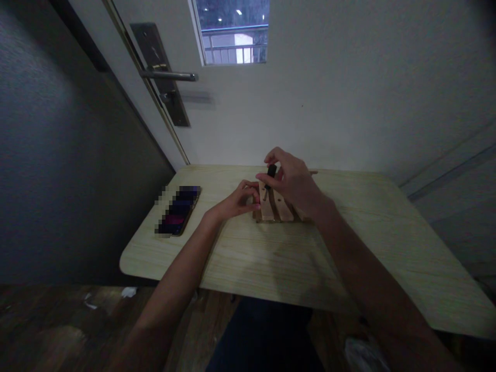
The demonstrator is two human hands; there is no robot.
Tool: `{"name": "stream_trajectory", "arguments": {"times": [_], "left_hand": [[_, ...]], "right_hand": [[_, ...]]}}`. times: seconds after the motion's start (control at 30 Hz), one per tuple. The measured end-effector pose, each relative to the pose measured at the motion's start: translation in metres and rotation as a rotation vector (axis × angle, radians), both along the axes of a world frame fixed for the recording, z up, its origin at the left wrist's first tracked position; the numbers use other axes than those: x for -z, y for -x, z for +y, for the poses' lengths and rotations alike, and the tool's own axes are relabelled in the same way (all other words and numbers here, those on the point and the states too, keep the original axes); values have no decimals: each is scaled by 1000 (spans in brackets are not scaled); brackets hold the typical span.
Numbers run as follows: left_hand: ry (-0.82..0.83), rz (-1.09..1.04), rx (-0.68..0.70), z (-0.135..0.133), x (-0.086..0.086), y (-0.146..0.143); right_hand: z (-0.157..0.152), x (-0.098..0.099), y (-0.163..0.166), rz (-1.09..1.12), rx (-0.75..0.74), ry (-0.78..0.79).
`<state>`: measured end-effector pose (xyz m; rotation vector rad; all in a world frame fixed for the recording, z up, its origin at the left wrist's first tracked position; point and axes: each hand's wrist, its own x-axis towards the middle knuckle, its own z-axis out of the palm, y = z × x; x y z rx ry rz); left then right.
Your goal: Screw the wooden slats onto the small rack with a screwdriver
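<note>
A small wooden slatted frame lies near the far middle of the light wood table. My right hand is closed round a short black-handled screwdriver, whose tip points down onto a slat. My left hand rests against the frame's left edge, fingers curled and pinching at its side; what they hold, if anything, is too small to make out.
A dark phone lies on the table's left part. Behind the table stands a white wall; a door with a metal lever handle is at the left. Scraps of litter lie on the dark floor.
</note>
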<state>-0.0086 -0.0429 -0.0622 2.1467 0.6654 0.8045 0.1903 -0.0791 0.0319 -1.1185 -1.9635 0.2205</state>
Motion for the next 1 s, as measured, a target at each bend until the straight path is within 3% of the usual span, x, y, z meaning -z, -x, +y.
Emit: {"name": "stream_trajectory", "arguments": {"times": [0.07, 0.17, 0.3, 0.5, 0.63, 0.8, 1.0], "left_hand": [[-2, 9, -6, 0, 0, 0], [-8, 20, -9, 0, 1, 1], [-16, 15, -5, 1, 2, 1], [-5, 24, 1, -1, -2, 0], [1, 8, 14, -1, -3, 0], [-25, 6, 9, 1, 1, 1], [-29, 7, 9, 0, 0, 0]], "right_hand": [[0, -4, -5, -14, -123, 49], [1, -10, -13, -21, -178, 82], [1, -15, -16, -20, -159, 130], [0, -8, -5, 22, -10, 63], [1, -6, -3, 39, -101, 60], [1, -13, -15, 19, -230, 193], [3, -7, -12, 44, -139, 139]]}}
